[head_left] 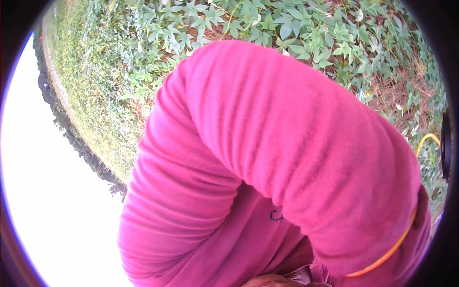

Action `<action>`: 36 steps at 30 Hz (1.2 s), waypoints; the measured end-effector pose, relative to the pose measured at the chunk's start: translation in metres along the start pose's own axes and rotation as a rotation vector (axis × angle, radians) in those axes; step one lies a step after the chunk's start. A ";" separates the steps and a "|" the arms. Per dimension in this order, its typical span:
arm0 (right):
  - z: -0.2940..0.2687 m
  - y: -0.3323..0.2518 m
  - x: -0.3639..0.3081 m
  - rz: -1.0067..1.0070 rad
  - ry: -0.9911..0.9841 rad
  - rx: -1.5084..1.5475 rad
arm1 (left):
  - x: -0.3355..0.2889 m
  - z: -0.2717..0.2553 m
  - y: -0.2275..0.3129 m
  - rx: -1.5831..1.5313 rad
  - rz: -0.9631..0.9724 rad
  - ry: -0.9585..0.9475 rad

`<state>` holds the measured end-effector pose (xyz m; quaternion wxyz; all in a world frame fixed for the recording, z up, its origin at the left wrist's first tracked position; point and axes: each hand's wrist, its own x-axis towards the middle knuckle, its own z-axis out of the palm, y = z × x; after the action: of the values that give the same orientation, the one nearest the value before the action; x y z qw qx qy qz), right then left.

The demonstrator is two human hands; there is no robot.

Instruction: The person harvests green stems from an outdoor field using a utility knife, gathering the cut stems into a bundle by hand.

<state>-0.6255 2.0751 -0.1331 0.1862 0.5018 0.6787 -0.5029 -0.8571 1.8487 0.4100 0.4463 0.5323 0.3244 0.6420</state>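
Note:
A bent arm in a pink sleeve [287,119] fills the middle of the head view. Its elbow points up, toward the low leafy plants [287,24], and one part of the arm slopes down to the right. Behind the bend shows the front of a pink shirt [258,225] with a small dark mark. I see neither my left hand nor my right hand clearly. A patch of skin shows at the lower edge, but I cannot tell which part of the body it is. Whatever the hands touch is hidden.
An orange cord [382,258] runs across the sleeve at the lower right, and a yellow loop [428,137] stands by a dark object at the right rim. Dry brown straw [394,93] lies among the plants. A tree line [71,129] and bright sky appear tilted at left.

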 end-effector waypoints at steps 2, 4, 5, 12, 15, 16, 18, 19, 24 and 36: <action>-0.019 -0.013 -0.004 0.006 -0.072 0.173 | 0.007 -0.010 -0.011 0.009 0.004 -0.021; 0.034 -0.089 -0.032 -0.020 -0.214 0.347 | -0.024 -0.036 -0.035 0.082 -0.113 0.166; 0.052 -0.131 -0.057 -0.042 -0.199 0.532 | -0.048 -0.052 -0.058 0.135 -0.200 0.299; 0.123 -0.238 -0.143 -0.329 -0.227 0.621 | -0.213 -0.099 -0.263 -0.303 -0.817 1.426; 0.163 -0.215 -0.154 -0.374 -0.495 0.495 | -0.248 -0.099 -0.286 -0.413 -0.664 1.640; 0.179 -0.202 -0.157 -0.320 -0.550 0.452 | -0.277 -0.096 -0.301 -0.350 -0.676 1.636; 0.188 -0.189 -0.147 -0.391 -0.507 0.352 | -0.295 -0.097 -0.284 -0.279 -0.690 1.776; 0.185 -0.189 -0.135 -0.514 -0.399 0.287 | -0.313 -0.098 -0.280 -0.037 -0.773 1.804; 0.206 -0.150 -0.003 -0.421 -0.181 -0.012 | -0.389 -0.087 -0.282 0.750 -1.222 1.286; 0.297 -0.178 -0.021 -0.649 0.036 -0.013 | -0.398 -0.155 -0.447 -0.816 -0.958 1.540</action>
<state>-0.8465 1.8079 -0.1553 0.0074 0.2669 0.8096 -0.5226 -0.8927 1.6672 -0.1799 0.4748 -0.4113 0.4608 0.6270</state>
